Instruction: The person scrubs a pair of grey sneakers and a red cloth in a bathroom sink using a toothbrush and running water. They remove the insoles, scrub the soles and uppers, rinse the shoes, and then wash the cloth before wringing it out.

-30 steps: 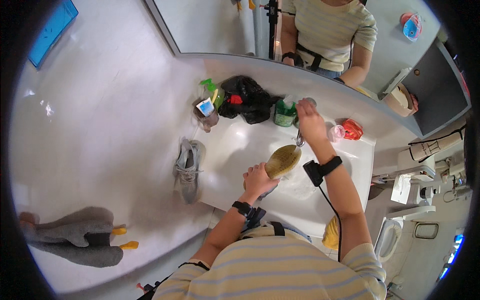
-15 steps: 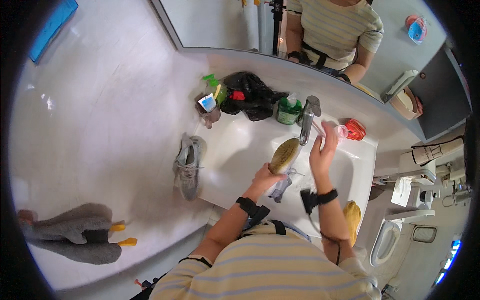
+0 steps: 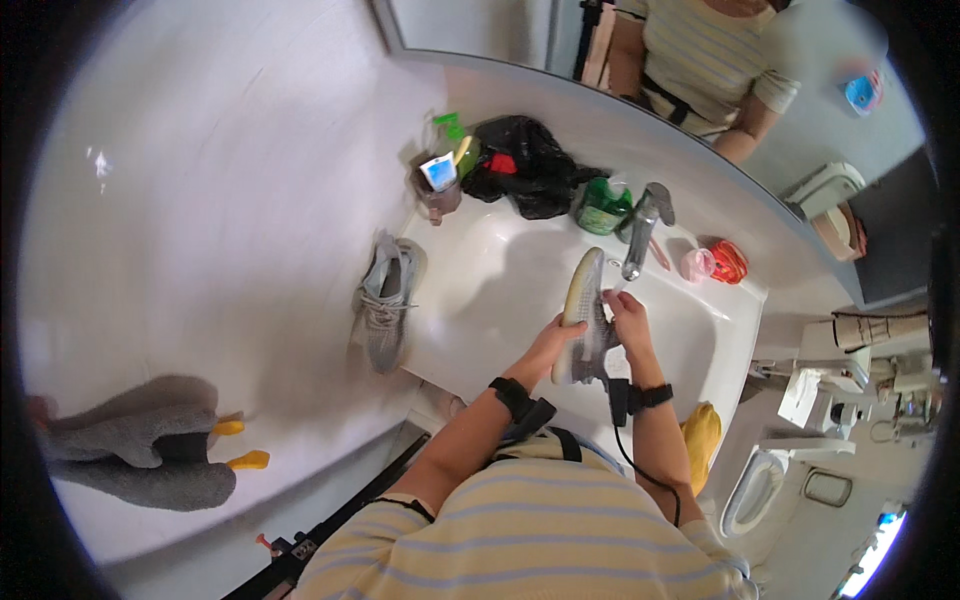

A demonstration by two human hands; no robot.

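Observation:
A grey knit sneaker [image 3: 592,300] with a pale, yellowish sole is held on its side over the white sink [image 3: 470,330], toe toward the tap [image 3: 648,225]. My left hand [image 3: 550,345] grips it from the sole side, near the heel. On the opposite side my right hand [image 3: 630,325] has its fingers bent against the upper, just below the spout. A thin stream seems to fall there, though it is hard to make out. The matching sneaker [image 3: 388,305], laced, stands on the counter left of the basin.
Behind the basin are a cup with a tube [image 3: 438,180], a black plastic bag [image 3: 530,165], a green soap bottle [image 3: 604,205], a pink cup [image 3: 697,264] and a red packet [image 3: 729,262]. A grey cloth item with yellow tabs [image 3: 150,450] lies left. A yellow cloth [image 3: 701,440] hangs right.
The sneaker has turned from sole-up to its side, its upper now facing right. My right hand has come down from beside the tap onto the shoe. The view has shifted slightly.

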